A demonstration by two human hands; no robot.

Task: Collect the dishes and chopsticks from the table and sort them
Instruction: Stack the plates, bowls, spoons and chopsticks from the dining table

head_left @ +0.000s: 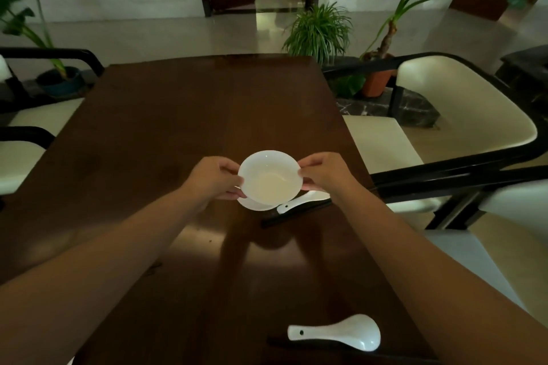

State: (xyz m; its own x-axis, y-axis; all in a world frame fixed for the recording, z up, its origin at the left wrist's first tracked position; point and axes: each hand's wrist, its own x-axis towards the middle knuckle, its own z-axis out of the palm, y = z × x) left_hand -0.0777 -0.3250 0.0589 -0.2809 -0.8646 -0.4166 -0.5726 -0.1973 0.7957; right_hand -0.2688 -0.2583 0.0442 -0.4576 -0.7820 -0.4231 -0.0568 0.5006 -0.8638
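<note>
Bowl [269, 177]: white, I hold it just above a white plate [252, 203], mid worktop [178, 112].
Left hand [212, 179]: fingers curled on its left rim.
Right hand [324, 172]: pinching its right rim.
Far spoon [299, 203]: beside dark chopsticks [296, 213].
Near spoon [338, 332]: by my right forearm.

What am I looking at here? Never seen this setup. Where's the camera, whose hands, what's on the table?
There is no robot: a person wears one wide-angle camera on the head, looking forward and down, so both arms reach in from the bottom. The left hand and right hand pinch opposite rims of a white bowl, held above a white saucer. On the dark wooden table lie a white spoon beside dark chopsticks, and nearer the camera a second white spoon with another dark pair. Chairs and potted plants surround it.
</note>
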